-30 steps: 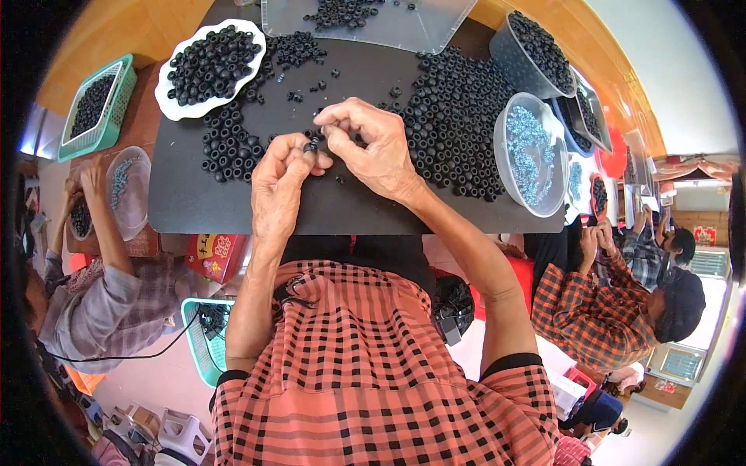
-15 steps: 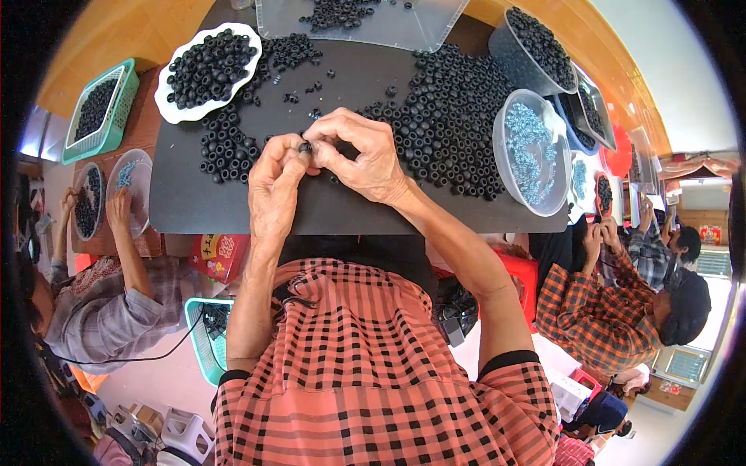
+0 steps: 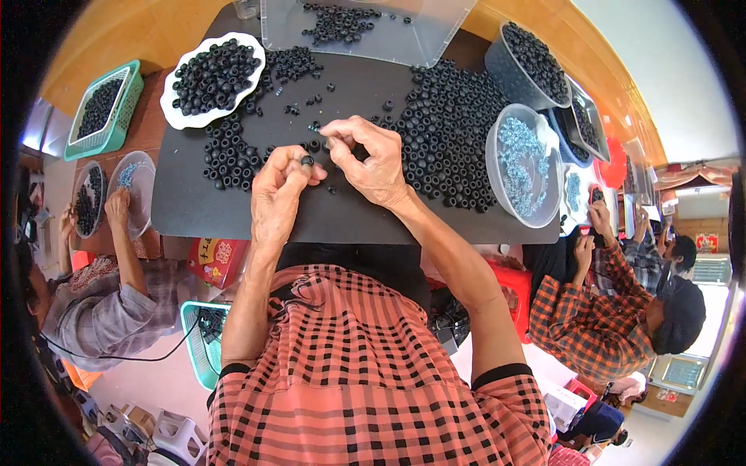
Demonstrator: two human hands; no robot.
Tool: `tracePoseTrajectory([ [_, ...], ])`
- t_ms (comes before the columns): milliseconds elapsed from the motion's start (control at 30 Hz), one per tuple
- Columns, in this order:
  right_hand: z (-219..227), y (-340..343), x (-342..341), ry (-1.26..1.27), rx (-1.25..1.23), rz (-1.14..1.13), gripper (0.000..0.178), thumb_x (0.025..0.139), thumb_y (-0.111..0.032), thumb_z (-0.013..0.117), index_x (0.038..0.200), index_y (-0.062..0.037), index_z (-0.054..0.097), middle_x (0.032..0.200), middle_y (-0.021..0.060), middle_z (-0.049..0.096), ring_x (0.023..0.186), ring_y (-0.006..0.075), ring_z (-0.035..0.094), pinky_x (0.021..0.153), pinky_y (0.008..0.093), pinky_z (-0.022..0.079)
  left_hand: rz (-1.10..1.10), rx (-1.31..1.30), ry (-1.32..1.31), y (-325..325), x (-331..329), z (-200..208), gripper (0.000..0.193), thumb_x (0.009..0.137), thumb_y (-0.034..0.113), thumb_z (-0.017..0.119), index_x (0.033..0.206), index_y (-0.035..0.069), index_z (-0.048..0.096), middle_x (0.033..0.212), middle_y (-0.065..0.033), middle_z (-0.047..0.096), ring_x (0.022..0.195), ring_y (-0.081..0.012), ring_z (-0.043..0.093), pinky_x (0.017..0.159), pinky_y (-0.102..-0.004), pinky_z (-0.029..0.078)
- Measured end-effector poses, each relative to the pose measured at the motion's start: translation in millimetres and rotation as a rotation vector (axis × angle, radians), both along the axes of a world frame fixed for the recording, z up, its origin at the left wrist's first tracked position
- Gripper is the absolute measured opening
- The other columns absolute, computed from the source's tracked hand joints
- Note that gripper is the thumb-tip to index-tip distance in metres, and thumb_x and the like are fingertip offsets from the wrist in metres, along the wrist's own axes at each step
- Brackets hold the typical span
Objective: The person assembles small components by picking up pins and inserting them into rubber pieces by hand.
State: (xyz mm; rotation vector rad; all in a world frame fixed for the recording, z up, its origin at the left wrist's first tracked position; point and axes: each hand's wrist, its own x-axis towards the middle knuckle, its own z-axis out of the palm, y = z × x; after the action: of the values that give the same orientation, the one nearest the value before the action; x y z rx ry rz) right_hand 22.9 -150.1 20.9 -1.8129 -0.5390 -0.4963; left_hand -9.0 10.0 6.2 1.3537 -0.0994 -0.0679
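Observation:
Between the thumb and fingers of my left hand [image 3: 273, 194] is a round black ring-like piece [image 3: 307, 161] with a hole facing up. My right hand [image 3: 374, 165] is a little to the right and farther off, its thumb and forefinger pinching a small blue piece [image 3: 315, 128] that pokes out to the left. A small gap separates the two hands. Loose black pieces [image 3: 225, 159] like these lie left of my left hand. A large spread of them [image 3: 443, 132] covers the dark tabletop [image 3: 233, 221] to the right of my right hand.
A white scalloped plate [image 3: 172, 109] heaped with black pieces stands at far left. A clear bin [image 3: 396, 48] lies at the back. On the right are a tub [image 3: 509, 74] of black pieces and a round bowl [image 3: 505, 198] of blue pieces. Other people work at both sides.
My hands were together at the black piece. Now they are apart: the right has moved slightly right, with the blue piece showing at its fingertips, while the left keeps the black piece.

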Motion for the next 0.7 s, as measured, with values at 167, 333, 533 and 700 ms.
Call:
tracePoseTrajectory([
  [167,0.0,-3.3,2.5,0.02,-0.04,-0.023,0.016,0.08,0.006,0.062,0.094,-0.0009,0.066,0.073,0.0038,0.061,0.06,0.0085,0.055,0.058,0.0226,0.046,-0.005,-0.013,0.038,0.4,-2.7,3.1,0.01,0.093,0.006,0.051,0.097,0.0,0.057,0.08,-0.004,0.064,0.08,-0.0091,0.059,0.078,-0.0242,0.048],
  [333,13.3,4.3,12.9,0.02,-0.067,-0.068,0.016,0.079,0.005,0.062,0.093,-0.0014,0.066,0.074,0.0045,0.061,0.062,0.0089,0.056,0.059,0.0231,0.047,-0.012,-0.021,0.056,2.4,-0.8,5.7,0.008,0.092,0.004,0.05,0.096,0.0,0.056,0.081,-0.0037,0.063,0.08,-0.009,0.059,0.079,-0.0244,0.048],
  [533,21.1,-2.1,77.7,0.012,-0.321,-0.022,0.02,0.079,-0.002,0.058,0.098,-0.0039,0.065,0.09,0.0102,0.063,0.08,0.0213,0.061,0.073,0.0322,0.05,-0.007,-0.063,0.115,1.7,-3.2,9.0,0.007,0.092,0.002,0.05,0.096,0.0,0.055,0.083,-0.0028,0.06,0.081,-0.0093,0.061,0.08,-0.0242,0.049],
  [700,11.9,9.4,127.6,-0.094,-0.573,-0.026,0.023,0.081,-0.006,0.057,0.103,-0.0062,0.064,0.101,0.012,0.062,0.094,0.0328,0.057,0.087,0.0409,0.046,-0.029,-0.083,0.129,2.9,-3.3,10.9,0.008,0.091,0.0,0.05,0.097,0.0,0.055,0.082,-0.0027,0.059,0.082,-0.0097,0.061,0.081,-0.0243,0.049],
])
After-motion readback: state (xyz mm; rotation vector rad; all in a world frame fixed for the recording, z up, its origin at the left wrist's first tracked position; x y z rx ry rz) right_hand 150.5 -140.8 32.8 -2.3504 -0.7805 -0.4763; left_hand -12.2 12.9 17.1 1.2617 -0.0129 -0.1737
